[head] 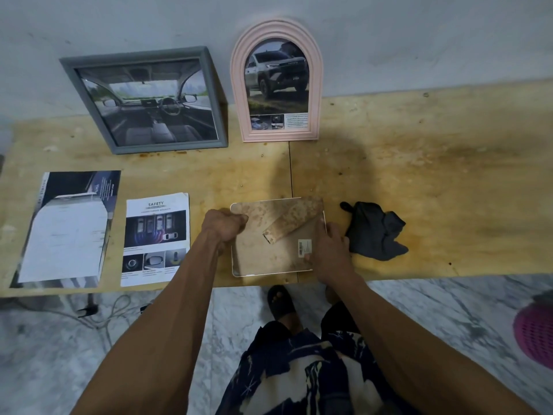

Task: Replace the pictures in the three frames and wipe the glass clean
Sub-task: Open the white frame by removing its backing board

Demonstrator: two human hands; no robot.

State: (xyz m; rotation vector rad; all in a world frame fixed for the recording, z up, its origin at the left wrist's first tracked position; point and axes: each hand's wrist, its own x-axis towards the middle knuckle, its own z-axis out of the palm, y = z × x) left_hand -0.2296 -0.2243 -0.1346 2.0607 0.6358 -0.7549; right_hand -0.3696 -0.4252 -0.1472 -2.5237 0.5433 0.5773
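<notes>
In the head view, a white-edged rectangular picture frame lies face down near the front edge of the pale plywood table, its stained brown backing board turned up, with a fold-out brown stand flap slanting across the upper right of the back and a small white barcode sticker near the right edge. The left hand rests on the frame's upper left corner with its fingers curled tight into a fist; whether they pinch the rim or a tab there cannot be told. The right hand lies along the frame's right edge, fingers fairly straight and pressed against the rim beside the sticker, thumb hidden. Just right of that hand, touching or nearly touching it, sits a crumpled dark grey cloth. At the back of the table, a grey square wooden frame holding a car-interior picture leans tilted against the wall, and beside it, to its right, a pink arched frame with a pickup-truck picture stands upright. To the left of the face-down frame lie two loose printed sheets: a white "SAFETY" brochure page nearer, and a dark-and-white car page further left.
</notes>
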